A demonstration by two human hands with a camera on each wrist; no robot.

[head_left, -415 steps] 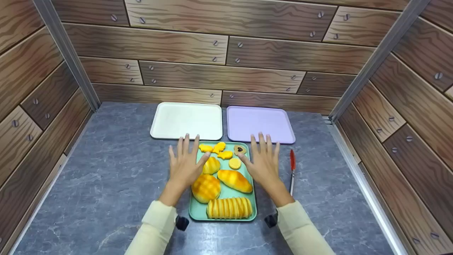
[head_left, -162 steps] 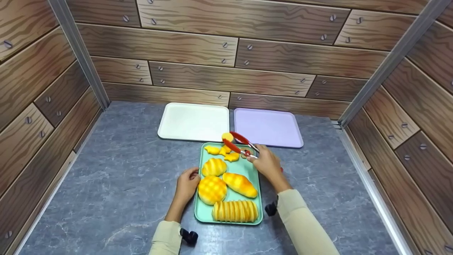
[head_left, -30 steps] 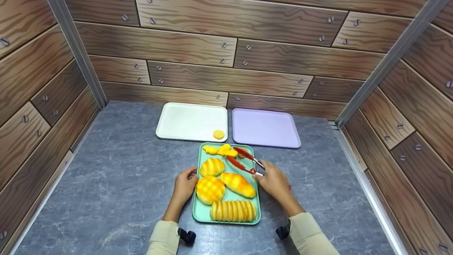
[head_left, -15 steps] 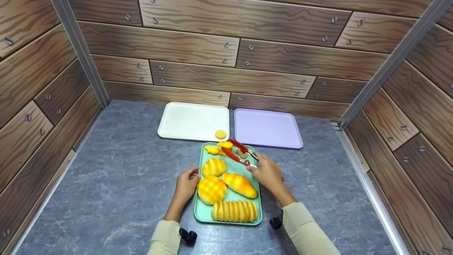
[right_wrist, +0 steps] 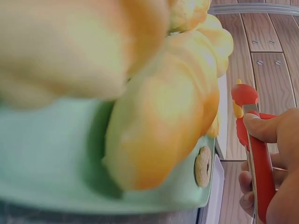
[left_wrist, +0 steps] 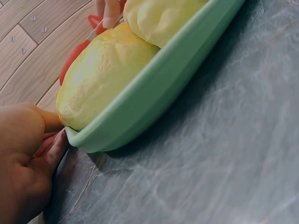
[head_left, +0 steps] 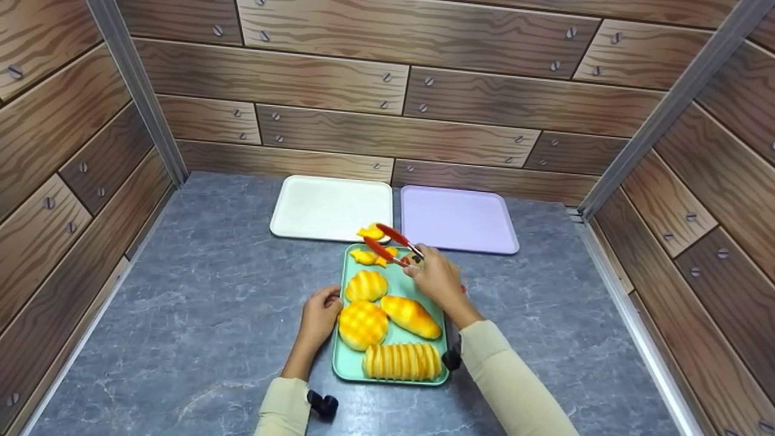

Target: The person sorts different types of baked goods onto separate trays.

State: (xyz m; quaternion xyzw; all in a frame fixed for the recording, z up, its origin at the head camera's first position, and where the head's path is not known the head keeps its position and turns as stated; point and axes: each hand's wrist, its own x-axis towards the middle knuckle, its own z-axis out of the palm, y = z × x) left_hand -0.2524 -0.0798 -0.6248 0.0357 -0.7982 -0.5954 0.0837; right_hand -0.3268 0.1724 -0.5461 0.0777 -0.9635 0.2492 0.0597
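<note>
My right hand [head_left: 439,281] grips red-tipped tongs [head_left: 379,248], and a yellow fish-shaped cookie [head_left: 366,233] sits at their tips over the front right corner of the white tray [head_left: 327,206]. Partly behind it is a round yellow cookie [head_left: 376,227] on that tray. At the left rim of the green tray [head_left: 340,368], my left hand [head_left: 318,318] pinches the edge, as the left wrist view shows. Other fish-shaped cookies [head_left: 363,257] lie at the green tray's far end. A brown cookie [right_wrist: 202,166] with a dark centre is there too, partly hidden by the tongs in the head view.
Several breads fill the green tray's nearer part: a small bun [head_left: 366,284], a round bun [head_left: 362,325], an oblong roll [head_left: 410,316] and a ridged loaf [head_left: 402,361]. A purple tray [head_left: 459,218] stands right of the white one. Wood-patterned walls enclose the grey tabletop [head_left: 218,290].
The tongs have picked a fish-shaped cookie off the green tray and carried it forward and left to the white tray. Earlier, the round cookie went there. My left hand stays at the green tray.
</note>
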